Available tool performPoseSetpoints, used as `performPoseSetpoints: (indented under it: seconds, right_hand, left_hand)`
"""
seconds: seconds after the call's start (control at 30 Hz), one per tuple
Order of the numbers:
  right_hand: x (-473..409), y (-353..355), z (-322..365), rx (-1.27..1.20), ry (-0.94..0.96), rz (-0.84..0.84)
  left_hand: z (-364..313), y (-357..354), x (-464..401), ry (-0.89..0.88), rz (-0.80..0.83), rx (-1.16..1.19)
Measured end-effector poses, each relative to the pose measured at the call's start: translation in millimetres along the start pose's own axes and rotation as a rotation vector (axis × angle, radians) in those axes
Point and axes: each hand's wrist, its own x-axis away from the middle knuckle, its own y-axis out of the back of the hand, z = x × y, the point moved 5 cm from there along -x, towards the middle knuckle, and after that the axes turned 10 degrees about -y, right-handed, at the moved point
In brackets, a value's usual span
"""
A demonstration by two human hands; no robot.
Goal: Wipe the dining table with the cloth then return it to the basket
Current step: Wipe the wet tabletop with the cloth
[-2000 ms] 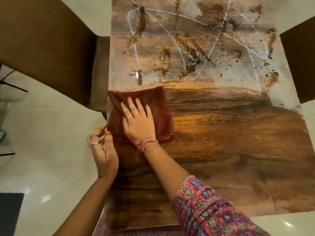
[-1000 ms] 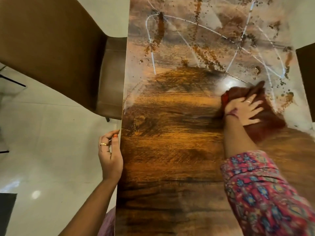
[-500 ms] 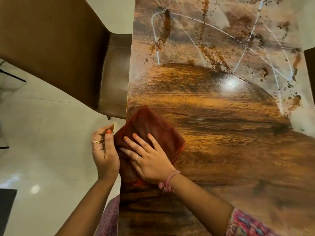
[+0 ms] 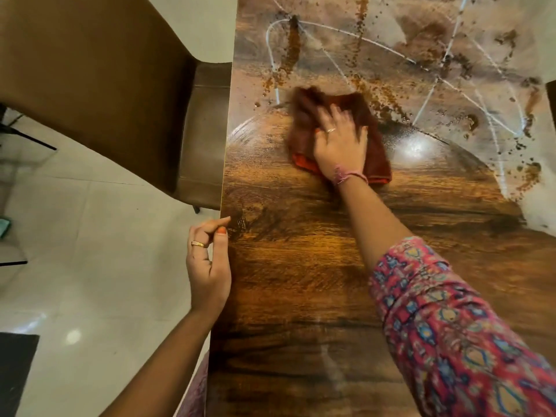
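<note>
Cloth (image 4: 337, 130) flat under my right hand (image 4: 341, 145), palm pressing it open-fingered on the dining table (image 4: 301, 281) at the smeared patch's edge, my left hand (image 4: 209, 266) loosely curled, empty, at the table's left edge beside the chair (image 4: 105, 85).

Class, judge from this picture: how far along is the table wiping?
Done: the near table looks clean. In hand: the right hand presses the cloth flat at the mess's edge; the left hand rests at the table's side. Left: brown spills and white streaks beyond; no basket in view.
</note>
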Motion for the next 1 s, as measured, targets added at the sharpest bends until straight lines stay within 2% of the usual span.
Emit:
performPoseSetpoints:
  seconds: [0.1,0.17,0.23,0.4,0.47,0.57,0.63,0.73,0.83,1.0]
  right_hand:
    - [-0.4,14.3,-53.2,-0.065,-0.269,-0.038]
    - [32.0,11.7,-54.7,-0.057,-0.323,-0.074]
    - [84.2,2.0,-37.5,-0.023,-0.224,-0.069]
    - [245.5,-33.6,-13.1,0.049,0.299,0.097]
    - [262.3,-37.7,-24.7,0.062,0.429,0.153]
    - [232.4,-29.0,-35.3,0.090,0.528,0.178]
    - [194.2,-15.6,-50.5,0.080,0.476,0.150]
    - [127.7,9.9,-104.1,0.049,0.266,0.062]
    - [76.1,36.8,-183.7,0.025,0.022,0.004]
    - [48.9,83.2,-324.8,0.010,-0.294,-0.075]
  left_hand:
    - [-0.1,1.3,11.0,0.009,0.008,0.003]
    - [1.0,0.1,18.6,0.021,0.016,0.003]
    - [0.5,-5.6,24.4,0.018,0.032,-0.010]
    - [-7.6,-29.7,29.2,0.001,0.092,-0.038]
    - [-14.6,-42.4,29.0,-0.031,0.111,-0.070]
    - [-23.4,-60.3,29.5,-0.079,0.114,-0.054]
    - [-29.9,-76.0,33.5,-0.103,0.129,-0.046]
    - [-42.4,-105.5,46.3,-0.126,0.143,-0.036]
    - [-52.9,-138.4,62.4,-0.108,0.161,-0.008]
    - [-68.0,-208.0,95.8,-0.030,0.244,0.045]
